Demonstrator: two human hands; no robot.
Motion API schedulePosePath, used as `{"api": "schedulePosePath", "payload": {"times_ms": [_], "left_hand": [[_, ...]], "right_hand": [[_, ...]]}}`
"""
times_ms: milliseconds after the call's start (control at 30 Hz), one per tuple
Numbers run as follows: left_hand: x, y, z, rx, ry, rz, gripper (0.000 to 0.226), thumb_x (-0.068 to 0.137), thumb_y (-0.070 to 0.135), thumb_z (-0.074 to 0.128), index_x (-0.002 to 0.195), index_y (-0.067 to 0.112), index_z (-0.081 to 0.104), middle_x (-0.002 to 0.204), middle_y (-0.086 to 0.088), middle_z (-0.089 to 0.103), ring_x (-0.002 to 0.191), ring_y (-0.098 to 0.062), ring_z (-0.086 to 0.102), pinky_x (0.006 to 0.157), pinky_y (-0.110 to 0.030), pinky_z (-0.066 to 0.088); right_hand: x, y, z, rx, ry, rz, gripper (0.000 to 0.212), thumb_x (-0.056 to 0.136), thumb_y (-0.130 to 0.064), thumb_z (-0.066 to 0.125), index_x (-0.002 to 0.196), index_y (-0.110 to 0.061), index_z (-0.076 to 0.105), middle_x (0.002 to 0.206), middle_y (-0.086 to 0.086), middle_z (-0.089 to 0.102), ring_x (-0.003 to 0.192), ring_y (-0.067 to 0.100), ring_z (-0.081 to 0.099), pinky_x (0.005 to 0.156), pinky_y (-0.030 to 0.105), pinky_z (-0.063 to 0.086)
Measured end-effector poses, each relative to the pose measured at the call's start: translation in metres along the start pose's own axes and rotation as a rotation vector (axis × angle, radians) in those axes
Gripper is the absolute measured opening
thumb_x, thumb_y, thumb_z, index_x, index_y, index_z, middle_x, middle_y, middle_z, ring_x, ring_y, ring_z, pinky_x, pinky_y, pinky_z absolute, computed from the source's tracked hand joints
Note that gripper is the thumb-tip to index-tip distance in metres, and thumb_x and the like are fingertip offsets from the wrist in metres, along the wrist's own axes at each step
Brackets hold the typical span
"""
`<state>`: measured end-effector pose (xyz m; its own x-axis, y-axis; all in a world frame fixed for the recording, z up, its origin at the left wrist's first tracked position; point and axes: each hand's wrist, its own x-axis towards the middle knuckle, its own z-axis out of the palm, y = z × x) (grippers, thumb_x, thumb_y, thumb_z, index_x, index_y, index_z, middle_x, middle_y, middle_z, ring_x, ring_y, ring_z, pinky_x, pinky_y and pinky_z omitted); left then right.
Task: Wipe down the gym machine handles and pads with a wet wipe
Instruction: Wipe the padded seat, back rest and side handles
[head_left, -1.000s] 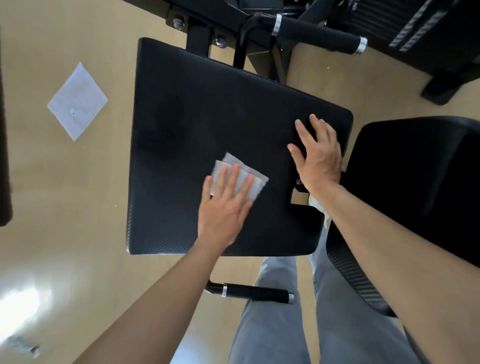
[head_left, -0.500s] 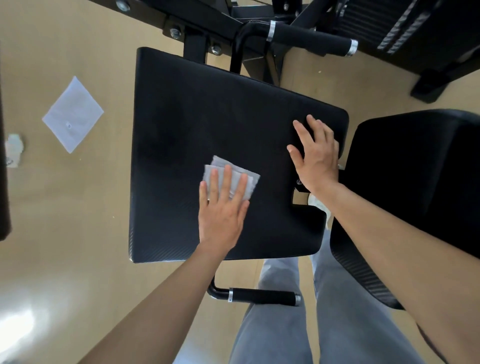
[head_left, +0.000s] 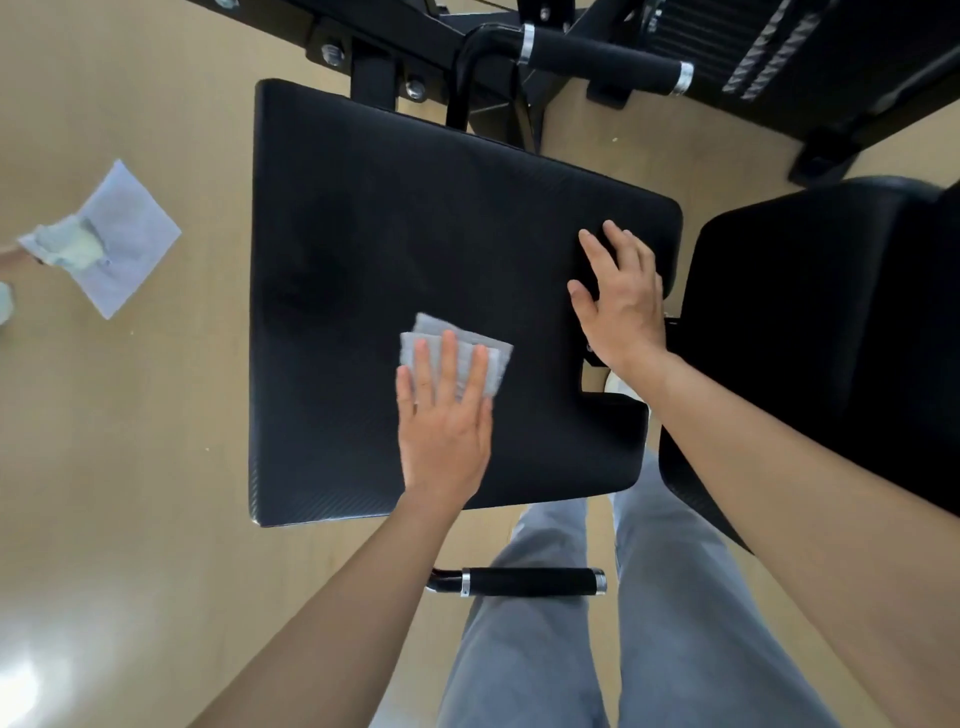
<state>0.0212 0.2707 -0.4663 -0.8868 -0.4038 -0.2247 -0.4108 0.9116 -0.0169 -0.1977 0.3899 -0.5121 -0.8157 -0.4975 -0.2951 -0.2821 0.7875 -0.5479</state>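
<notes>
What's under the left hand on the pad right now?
A folded wet wipe, pressed flat on the black pad by the left hand. Only its far edge and right corner show beyond the hand; the rest is covered.

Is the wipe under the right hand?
No, the left hand presses the wipe flat on the pad, while the right hand rests on the pad apart from it.
</notes>
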Motion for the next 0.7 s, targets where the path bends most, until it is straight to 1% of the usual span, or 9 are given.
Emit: {"api": "schedulePosePath", "payload": {"times_ms": [100, 233, 367, 433, 467, 500, 567, 633, 700], "left_hand": [[0.001, 0.021, 0.008, 0.002, -0.070, 0.220, 0.057, 0.108, 0.036, 0.043, 0.162, 0.025, 0.027, 0.171, -0.011, 0.013, 0.157, -0.040, 0.007, 0.124, -0.060, 0.016], [-0.003, 0.019, 0.007, 0.001, -0.071, 0.209, 0.056, 0.108, 0.034, 0.043, 0.161, 0.024, 0.029, 0.171, -0.011, 0.015, 0.158, -0.037, 0.008, 0.125, -0.058, 0.016], [-0.010, 0.006, -0.002, -0.072, 0.032, 0.204, 0.063, 0.102, 0.013, 0.053, 0.161, 0.017, 0.030, 0.168, -0.012, 0.023, 0.156, -0.036, 0.018, 0.124, -0.055, 0.024], [-0.013, 0.002, -0.004, -0.088, 0.075, 0.240, 0.063, 0.100, 0.005, 0.053, 0.159, 0.013, 0.033, 0.166, -0.013, 0.030, 0.155, -0.035, 0.025, 0.123, -0.054, 0.027], [-0.014, -0.001, -0.004, -0.067, 0.087, 0.231, 0.060, 0.100, 0.003, 0.053, 0.157, 0.012, 0.037, 0.165, -0.013, 0.032, 0.154, -0.035, 0.027, 0.123, -0.053, 0.027], [-0.015, -0.004, -0.003, -0.037, 0.090, 0.205, 0.058, 0.100, 0.004, 0.055, 0.155, 0.011, 0.041, 0.164, -0.013, 0.034, 0.153, -0.035, 0.028, 0.123, -0.054, 0.027], [-0.017, -0.010, -0.001, 0.034, 0.066, 0.156, 0.056, 0.101, 0.008, 0.058, 0.155, 0.011, 0.042, 0.165, -0.013, 0.033, 0.154, -0.035, 0.027, 0.124, -0.054, 0.025], [-0.019, -0.014, 0.001, 0.095, 0.028, 0.159, 0.059, 0.102, 0.013, 0.058, 0.157, 0.011, 0.037, 0.167, -0.013, 0.027, 0.156, -0.035, 0.021, 0.125, -0.055, 0.022], [-0.014, -0.011, 0.002, 0.127, -0.004, 0.191, 0.062, 0.103, 0.019, 0.056, 0.160, 0.013, 0.032, 0.169, -0.013, 0.021, 0.156, -0.038, 0.017, 0.125, -0.057, 0.019]], "right_hand": [[-0.005, 0.004, -0.001, 0.004, -0.019, -0.007, 0.061, 0.099, -0.026, 0.062, 0.155, -0.019, 0.039, 0.163, 0.008, 0.031, 0.151, 0.029, 0.023, 0.117, 0.051, 0.033], [-0.019, 0.008, -0.001, 0.074, -0.018, 0.012, 0.058, 0.096, -0.023, 0.066, 0.150, -0.017, 0.046, 0.159, 0.006, 0.036, 0.149, 0.026, 0.028, 0.117, 0.048, 0.036], [-0.058, 0.001, 0.011, 0.201, 0.179, -0.019, 0.043, 0.090, -0.012, 0.069, 0.133, -0.008, 0.063, 0.138, 0.012, 0.057, 0.128, 0.030, 0.051, 0.105, 0.046, 0.048], [-0.087, -0.010, 0.022, 0.264, 0.261, -0.057, 0.037, 0.090, -0.007, 0.068, 0.127, -0.004, 0.067, 0.133, 0.014, 0.060, 0.123, 0.030, 0.056, 0.106, 0.038, 0.048], [-0.102, -0.018, 0.028, 0.294, 0.252, -0.104, 0.035, 0.092, -0.005, 0.066, 0.127, -0.003, 0.067, 0.134, 0.015, 0.060, 0.124, 0.029, 0.056, 0.108, 0.032, 0.045], [-0.116, -0.025, 0.035, 0.316, 0.211, -0.167, 0.034, 0.095, -0.005, 0.063, 0.129, -0.002, 0.065, 0.137, 0.016, 0.059, 0.128, 0.028, 0.055, 0.110, 0.030, 0.044], [-0.137, -0.031, 0.051, 0.307, 0.083, -0.303, 0.039, 0.099, -0.005, 0.057, 0.137, -0.001, 0.059, 0.146, 0.017, 0.054, 0.138, 0.028, 0.050, 0.114, 0.037, 0.044], [-0.152, -0.031, 0.063, 0.204, -0.039, -0.383, 0.050, 0.102, -0.014, 0.052, 0.150, -0.003, 0.045, 0.158, 0.015, 0.041, 0.150, 0.025, 0.034, 0.118, 0.045, 0.038], [-0.154, -0.024, 0.067, 0.049, -0.101, -0.377, 0.057, 0.107, -0.025, 0.042, 0.159, -0.009, 0.027, 0.168, 0.009, 0.021, 0.156, 0.020, 0.015, 0.124, 0.048, 0.027]]}}
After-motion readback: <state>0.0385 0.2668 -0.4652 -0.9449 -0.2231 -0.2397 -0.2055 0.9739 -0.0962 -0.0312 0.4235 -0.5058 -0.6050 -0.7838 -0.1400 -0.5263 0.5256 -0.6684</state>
